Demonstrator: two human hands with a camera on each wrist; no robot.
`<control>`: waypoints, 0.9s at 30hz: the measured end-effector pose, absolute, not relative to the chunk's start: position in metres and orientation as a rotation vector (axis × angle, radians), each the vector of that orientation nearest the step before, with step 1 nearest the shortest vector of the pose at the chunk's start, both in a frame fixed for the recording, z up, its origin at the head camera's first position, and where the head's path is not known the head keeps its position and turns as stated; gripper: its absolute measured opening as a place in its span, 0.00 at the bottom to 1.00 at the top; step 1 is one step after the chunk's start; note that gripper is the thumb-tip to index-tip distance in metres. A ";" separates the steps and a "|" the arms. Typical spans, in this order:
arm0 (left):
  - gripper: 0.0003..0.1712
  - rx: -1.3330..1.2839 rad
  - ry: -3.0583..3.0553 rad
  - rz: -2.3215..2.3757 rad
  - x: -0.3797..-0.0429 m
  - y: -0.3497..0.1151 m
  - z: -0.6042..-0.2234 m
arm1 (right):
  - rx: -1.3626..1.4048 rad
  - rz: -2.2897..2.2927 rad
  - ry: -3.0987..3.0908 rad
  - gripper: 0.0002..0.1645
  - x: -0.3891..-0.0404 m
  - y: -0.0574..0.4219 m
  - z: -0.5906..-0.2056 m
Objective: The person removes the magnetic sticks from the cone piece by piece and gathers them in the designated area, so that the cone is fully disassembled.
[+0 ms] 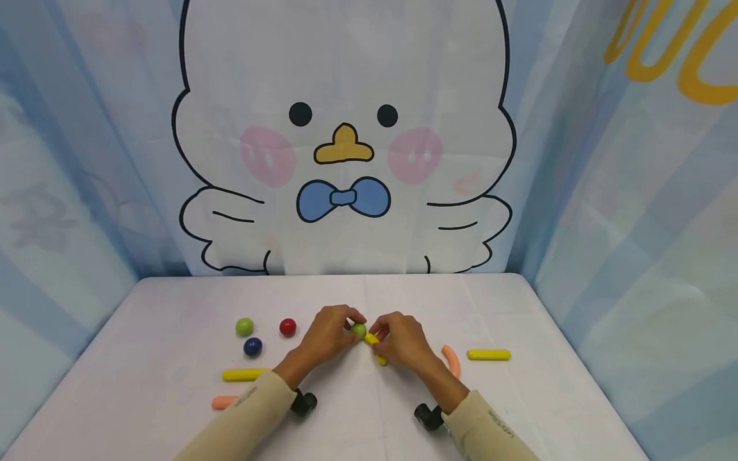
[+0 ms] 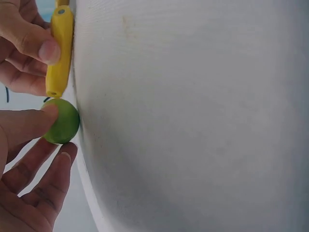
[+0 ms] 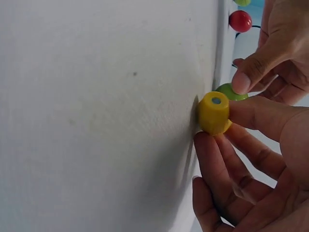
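My left hand (image 1: 330, 331) pinches a green ball (image 1: 359, 330) between thumb and fingers, over the middle of the table. Just to its right, my right hand (image 1: 403, 340) pinches a yellow stick (image 1: 371, 338) that has a small grey-blue dot in its end. In the left wrist view the stick's near end (image 2: 57, 79) meets or almost meets the green ball (image 2: 65, 123); whether they touch I cannot tell. Part of the stick is hidden behind the right fingers. In the right wrist view its dotted end (image 3: 214, 113) faces the camera, with the green ball partly behind it.
Left on the white table (image 1: 173, 320) lie another green ball (image 1: 245, 326), a red ball (image 1: 287, 327), a blue ball (image 1: 252, 347), a yellow stick (image 1: 245, 374) and an orange piece (image 1: 223, 402) partly under the left sleeve. Rightward are a curved orange piece (image 1: 452, 360) and a yellow stick (image 1: 489, 354).
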State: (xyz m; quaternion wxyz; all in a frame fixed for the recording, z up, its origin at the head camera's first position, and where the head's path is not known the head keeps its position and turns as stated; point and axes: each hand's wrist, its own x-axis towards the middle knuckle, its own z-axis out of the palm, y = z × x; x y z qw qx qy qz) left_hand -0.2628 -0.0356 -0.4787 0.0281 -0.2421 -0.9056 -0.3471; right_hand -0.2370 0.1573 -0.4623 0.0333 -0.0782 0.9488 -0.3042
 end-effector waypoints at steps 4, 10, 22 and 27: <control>0.16 -0.749 -2.805 -1.066 -0.263 -0.034 -0.478 | -0.216 -0.941 2.910 0.11 -0.232 0.162 -0.457; 0.15 -0.749 -2.826 -1.053 -0.262 -0.033 -0.477 | -0.187 -0.934 2.948 0.12 -0.224 0.175 -0.452; 0.16 -0.734 -2.833 -1.044 -0.259 -0.032 -0.477 | -0.023 -0.824 3.012 0.14 -0.208 0.200 -0.452; 0.16 -0.739 -2.815 -1.043 -0.259 -0.031 -0.476 | -0.052 -0.781 3.063 0.15 -0.205 0.205 -0.457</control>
